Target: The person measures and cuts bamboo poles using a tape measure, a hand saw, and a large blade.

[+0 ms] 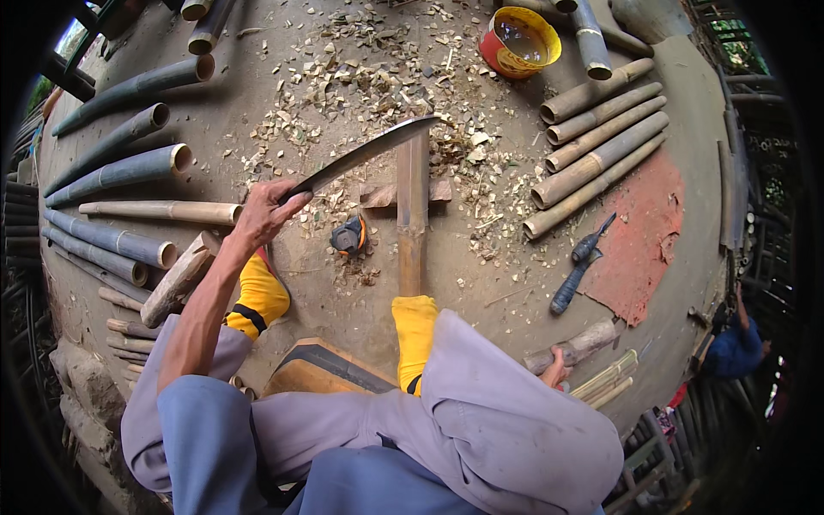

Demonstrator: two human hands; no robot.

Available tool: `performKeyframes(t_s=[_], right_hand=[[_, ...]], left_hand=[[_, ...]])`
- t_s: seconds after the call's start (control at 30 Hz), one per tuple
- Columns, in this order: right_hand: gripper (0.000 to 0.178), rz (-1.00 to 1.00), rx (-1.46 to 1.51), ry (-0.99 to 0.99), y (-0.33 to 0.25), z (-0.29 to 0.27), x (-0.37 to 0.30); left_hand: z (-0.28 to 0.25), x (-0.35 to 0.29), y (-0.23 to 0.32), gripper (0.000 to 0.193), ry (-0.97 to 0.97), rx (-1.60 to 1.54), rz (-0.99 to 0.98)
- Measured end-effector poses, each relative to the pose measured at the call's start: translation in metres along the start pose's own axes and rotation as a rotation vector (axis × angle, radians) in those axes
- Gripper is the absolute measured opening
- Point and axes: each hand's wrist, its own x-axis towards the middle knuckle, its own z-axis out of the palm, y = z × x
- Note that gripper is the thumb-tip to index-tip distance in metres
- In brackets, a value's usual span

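My left hand (263, 215) is closed around the handle of a machete (360, 157). Its long, slightly curved blade slants up to the right, with the tip over the far end of a bamboo piece (413, 184). That bamboo lies lengthwise across a small wooden block (378, 196), and my foot in a yellow sock (415, 335) rests at its near end. Beyond my right knee, partly hidden by it, my right hand (556, 371) is closed at a thick wooden club (579, 344) lying low by the ground.
A tape measure (348, 234) lies between my feet and the wood chips (378, 81). Bamboo poles (129, 172) line the left; cut lengths (601, 142) lie right, near a red-yellow bucket (520, 43). Dark-handled tools (577, 276) rest beside a red patch (644, 240). Another person (734, 343) is at far right.
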Motion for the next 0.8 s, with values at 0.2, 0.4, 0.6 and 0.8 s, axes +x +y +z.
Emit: performKeyframes(t_s=[0.2, 0.4, 0.6, 0.8], right_hand=[[0.095, -0.456, -0.262, -0.589, -0.072, 0.034, -0.073], [0.103, -0.732, -0.289, -1.035, -0.133, 0.140, -0.159], [0.104, -0.899, -0.449, -1.137, -0.145, 0.183, -0.176], [0.103, -0.854, -0.481, -1.167, -0.146, 0.191, -0.175]], left_hand=[[-0.007, 0.018, 0.000, 0.045, -0.185, 0.359, 0.088], [-0.013, 0.035, 0.013, 0.046, -0.276, 0.453, 0.083], [-0.023, 0.050, 0.005, 0.044, -0.268, 0.548, 0.207], [-0.021, 0.055, -0.002, 0.046, -0.274, 0.582, 0.184]])
